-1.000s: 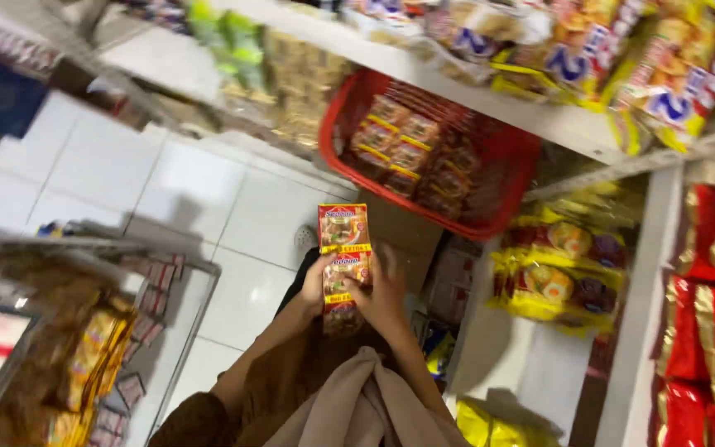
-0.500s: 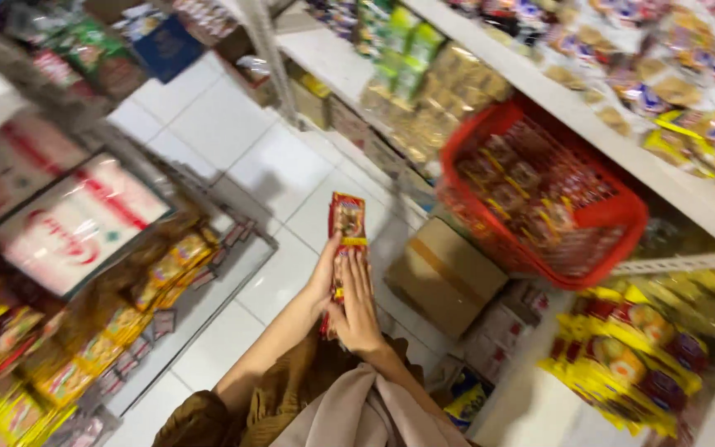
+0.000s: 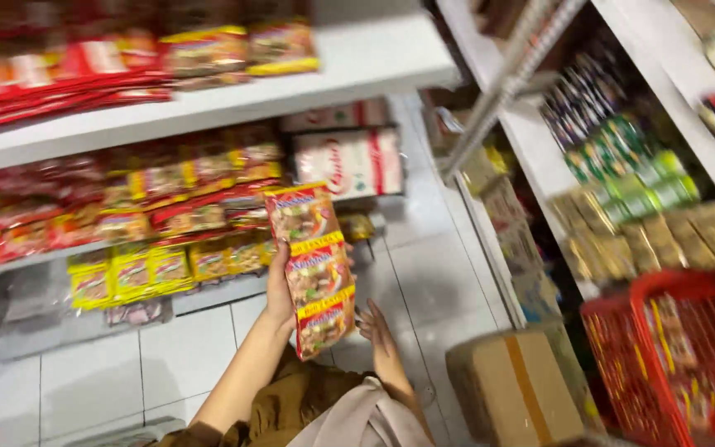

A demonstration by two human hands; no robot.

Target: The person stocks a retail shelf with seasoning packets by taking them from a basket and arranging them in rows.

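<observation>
My left hand (image 3: 278,295) grips a hanging strip of red and yellow snack sachets (image 3: 312,265), three joined packets held upright in front of me. My right hand (image 3: 379,334) hovers just right of the strip's lower end. Its fingers are spread and hold nothing, and whether it touches the bottom packet I cannot tell. Both arms reach up from the bottom edge in brown sleeves, with beige cloth between them.
A white shelf rack (image 3: 208,103) on the left carries rows of red and yellow packets. On the right, shelves (image 3: 539,157) hold green and brown packs. A red basket (image 3: 672,364) and a cardboard box (image 3: 511,389) stand on the white tiled floor (image 3: 428,273) of the aisle.
The view has swung left toward the other rack. Both hands held the strip before; now my right hand has come off it and opened, while my left keeps hold.
</observation>
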